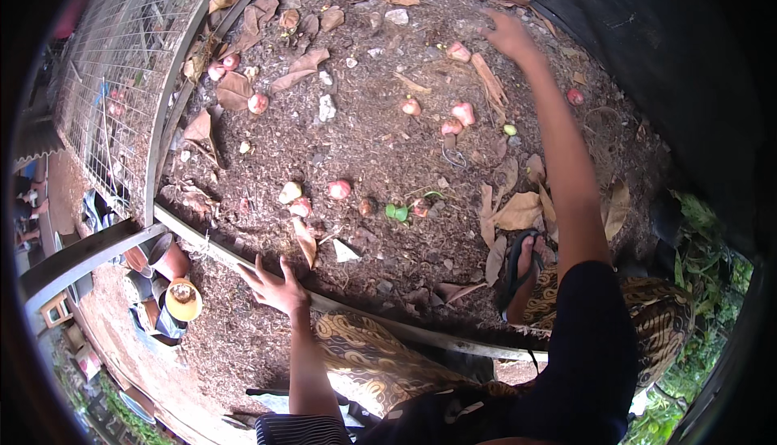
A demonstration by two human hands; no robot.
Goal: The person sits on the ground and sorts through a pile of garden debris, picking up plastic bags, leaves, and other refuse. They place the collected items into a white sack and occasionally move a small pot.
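Fingers spread, my left hand [276, 287] rests on a low wooden rail [388, 323] and holds nothing. My right hand [510, 35] stretches far out over the bare soil, with its fingers apart and nothing seen in them. A pink fruit, apparently a rose apple [458, 52], lies on the ground just left of it. Farther in toward me are a pair of touching pink fruits [463, 113] and a smaller one [410, 106]. Near the rail lie a red fruit [339, 189] and a pale yellowish one [290, 192].
Dry brown leaves [519, 211] and white stones [327, 107] litter the soil. A wire-mesh panel [121, 75] in a wooden frame stands at left, near stacked plant pots [170, 257]. Dark sheeting [637, 32] borders the right. My sandalled foot [525, 266] is beyond the rail.
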